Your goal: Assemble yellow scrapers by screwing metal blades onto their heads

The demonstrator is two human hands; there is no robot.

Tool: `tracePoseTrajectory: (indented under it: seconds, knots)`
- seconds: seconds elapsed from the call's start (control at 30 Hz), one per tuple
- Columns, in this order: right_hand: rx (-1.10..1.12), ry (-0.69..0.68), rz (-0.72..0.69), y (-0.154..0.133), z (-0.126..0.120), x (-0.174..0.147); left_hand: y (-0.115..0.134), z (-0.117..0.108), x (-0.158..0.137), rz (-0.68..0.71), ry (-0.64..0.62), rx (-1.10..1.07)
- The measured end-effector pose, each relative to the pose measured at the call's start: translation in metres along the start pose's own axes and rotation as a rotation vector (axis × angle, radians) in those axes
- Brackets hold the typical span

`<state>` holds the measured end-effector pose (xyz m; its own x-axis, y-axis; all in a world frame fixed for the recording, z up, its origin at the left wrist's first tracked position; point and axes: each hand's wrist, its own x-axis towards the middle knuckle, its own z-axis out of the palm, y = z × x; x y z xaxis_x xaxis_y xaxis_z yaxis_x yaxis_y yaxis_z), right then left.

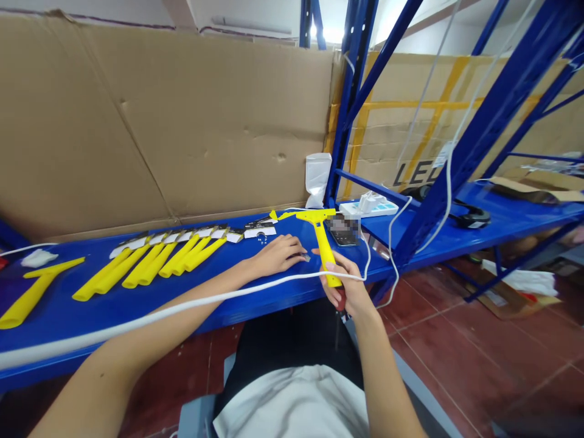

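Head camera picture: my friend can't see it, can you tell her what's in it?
A person's right hand holds a yellow scraper by its handle over a blue shelf, while the left hand rests flat on the shelf. More yellow scrapers lie in a row to the left.

Head view. R hand (347, 286) grips handle of yellow scraper (320, 234), T-head up at 12 o'clock, resting on blue shelf (255, 286). L hand (277, 254) lies palm-down on shelf at 9 o'clock of scraper, fingertips at small metal part (306, 258). Row of yellow scrapers (150, 261) further at 9 o'clock; small screws (262, 239) at 11 o'clock of L hand. White cable (182, 310) crosses both forearms. Phone (343, 234) just at 3 o'clock of scraper head; power strip (369, 205) at 1 o'clock.
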<state>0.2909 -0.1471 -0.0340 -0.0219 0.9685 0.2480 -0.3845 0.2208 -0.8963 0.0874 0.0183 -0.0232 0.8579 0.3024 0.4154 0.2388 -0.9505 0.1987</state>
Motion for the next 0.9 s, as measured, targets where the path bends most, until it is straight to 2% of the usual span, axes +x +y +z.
tracePoseTrajectory:
  seconds: [0.2, 0.33, 0.47, 0.6, 0.73, 0.83, 0.9]
  knots:
    - [-0.095, -0.075, 0.127, 0.038, -0.016, -0.033, 0.002, 0.005, 0.0, -0.14, -0.039, -0.048]
    - [-0.04, -0.078, 0.048, 0.064, -0.021, -0.034, 0.002, 0.006, 0.003, -0.198, -0.049, -0.045]
    - [-0.006, -0.083, -0.007, 0.074, -0.024, -0.032, 0.001, 0.009, 0.003, -0.22, -0.034, -0.083]
    - [-0.004, -0.077, -0.023, 0.076, -0.025, -0.031, 0.001, 0.006, 0.005, -0.308, 0.135, -0.272]
    - [-0.006, -0.067, -0.022, 0.074, -0.023, -0.032, -0.003, -0.011, 0.009, -0.418, 0.359, -0.409]
    - [-0.018, -0.05, -0.011, 0.072, -0.022, -0.033, -0.007, -0.027, 0.01, -0.496, 0.506, -0.677]
    - [-0.04, -0.046, -0.013, 0.072, -0.021, -0.033, -0.007, -0.034, 0.01, -0.509, 0.527, -0.849]
